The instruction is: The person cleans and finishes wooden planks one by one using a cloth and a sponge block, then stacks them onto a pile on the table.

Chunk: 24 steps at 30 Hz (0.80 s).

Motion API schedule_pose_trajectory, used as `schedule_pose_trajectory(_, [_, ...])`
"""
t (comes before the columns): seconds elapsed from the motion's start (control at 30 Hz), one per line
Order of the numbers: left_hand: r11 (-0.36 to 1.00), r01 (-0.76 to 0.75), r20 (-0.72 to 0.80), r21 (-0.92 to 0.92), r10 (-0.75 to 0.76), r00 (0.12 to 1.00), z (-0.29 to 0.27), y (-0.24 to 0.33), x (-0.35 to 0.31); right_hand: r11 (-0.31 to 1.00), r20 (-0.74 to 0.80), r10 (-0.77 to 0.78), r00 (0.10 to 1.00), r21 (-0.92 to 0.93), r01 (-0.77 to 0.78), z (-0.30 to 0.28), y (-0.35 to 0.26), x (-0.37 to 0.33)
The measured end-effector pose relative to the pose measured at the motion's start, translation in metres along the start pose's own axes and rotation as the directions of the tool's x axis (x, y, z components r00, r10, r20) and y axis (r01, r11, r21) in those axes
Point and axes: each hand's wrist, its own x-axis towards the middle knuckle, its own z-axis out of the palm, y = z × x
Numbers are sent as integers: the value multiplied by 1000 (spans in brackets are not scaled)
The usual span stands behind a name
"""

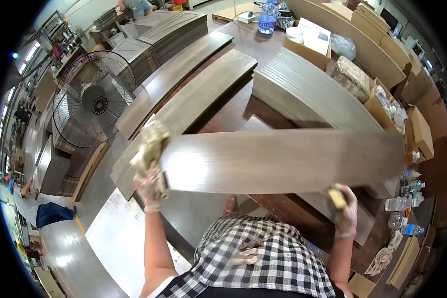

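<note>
A long grey-brown wood board lies crosswise in front of me, its left part shining with reflected light. At its left end is my left hand, in a stained work glove, closed on a crumpled beige rag; whether these fingers also grip the board is hidden. My right hand, also gloved, is by the board's near edge toward the right. Its fingers are closed around a small yellowish block. Both hands look somewhat blurred.
Beyond lie two long boards and a stack of grooved boards on a dark brown table. A black fan stands left. Plastic bottles and cardboard boxes line the right and back. Another person is far left.
</note>
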Motion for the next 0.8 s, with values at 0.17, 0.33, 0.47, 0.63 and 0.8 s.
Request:
schedule_pose_trajectory(0.17, [982, -179, -287, 54, 187, 939, -129, 36, -32, 982, 556, 189, 809, -124, -144, 143, -13, 108])
schedule_pose_trajectory(0.33, [937, -168, -486, 308, 306, 819, -171, 45, -47, 950, 771, 159, 617, 50, -308, 242, 47, 179])
schedule_pose_trajectory(0.47, [897, -91, -550, 433, 343, 761, -191, 36, -48, 865, 772, 213, 599, 137, -483, 278, 102, 216])
schedule_pose_trajectory(0.63, [541, 118, -373, 832, 389, 843, -187, 32, -22, 917, 685, 343, 643, -95, -387, 286, 103, 232])
schedule_pose_trajectory(0.8, [98, 196, -218, 976, 324, 921, -133, 83, 5, 959, 548, 283, 788, -137, -249, 239, 62, 204])
